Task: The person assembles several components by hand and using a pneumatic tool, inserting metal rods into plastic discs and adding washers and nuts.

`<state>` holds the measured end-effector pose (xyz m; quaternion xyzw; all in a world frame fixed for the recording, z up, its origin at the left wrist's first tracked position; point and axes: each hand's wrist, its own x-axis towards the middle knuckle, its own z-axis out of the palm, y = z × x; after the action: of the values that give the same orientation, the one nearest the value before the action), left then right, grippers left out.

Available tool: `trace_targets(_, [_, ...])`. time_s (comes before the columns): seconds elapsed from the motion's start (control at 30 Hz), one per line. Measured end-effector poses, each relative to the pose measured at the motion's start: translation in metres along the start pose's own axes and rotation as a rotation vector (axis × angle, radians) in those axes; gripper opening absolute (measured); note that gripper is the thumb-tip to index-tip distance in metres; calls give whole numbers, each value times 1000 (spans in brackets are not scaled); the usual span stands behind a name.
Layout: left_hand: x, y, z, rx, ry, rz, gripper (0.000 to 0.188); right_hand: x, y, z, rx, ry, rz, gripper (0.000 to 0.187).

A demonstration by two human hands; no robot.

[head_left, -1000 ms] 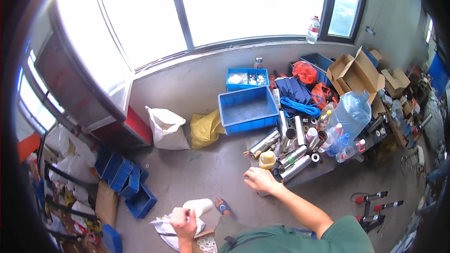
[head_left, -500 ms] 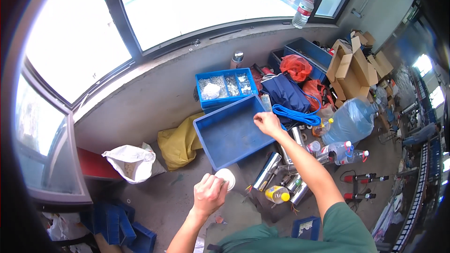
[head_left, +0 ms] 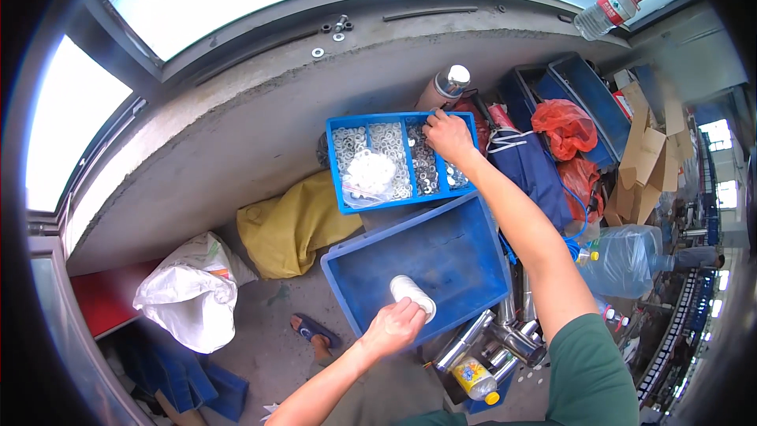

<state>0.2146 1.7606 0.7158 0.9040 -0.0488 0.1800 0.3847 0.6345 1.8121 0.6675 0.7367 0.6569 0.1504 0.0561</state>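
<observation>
My left hand [head_left: 392, 327] is closed around a white hollow-looking cylinder [head_left: 404, 289], held tilted over the plain blue bin [head_left: 371, 239]. Beyond that bin stands a blue divided tray [head_left: 337, 164] with washers and other small metal parts in its compartments. My right hand [head_left: 451, 137] is at the tray's right-hand compartments, fingers bent together against the small dark parts [head_left: 426, 167]. Whatever its fingertips grip is hidden. In the tray's left part, a clear plastic bag of white pieces [head_left: 369, 175] lies on the washers.
A steel-capped flask [head_left: 445, 87] stands behind the tray. Left are a yellow cloth sack [head_left: 292, 225] and an open white sack [head_left: 189, 296]. Shiny metal cylinders [head_left: 465, 341] and a yellow-capped bottle [head_left: 475, 379] lie at the near right. A large water jug [head_left: 619, 260] sits farther right.
My right hand has moved from the plain bin's edge to the divided tray. The left hand has carried the white cylinder over the plain bin. The view has shifted closer to the tray.
</observation>
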Motion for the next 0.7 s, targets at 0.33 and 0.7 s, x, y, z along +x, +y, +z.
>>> trace_targets(0.33, [27,-1,-2,-53,56,-108,18,-13,-18,-6,232,-156,363,23])
trace_targets(0.7, [28,-3,-4,-21,14,-108,19,-82,7,-42,174,70,932,47])
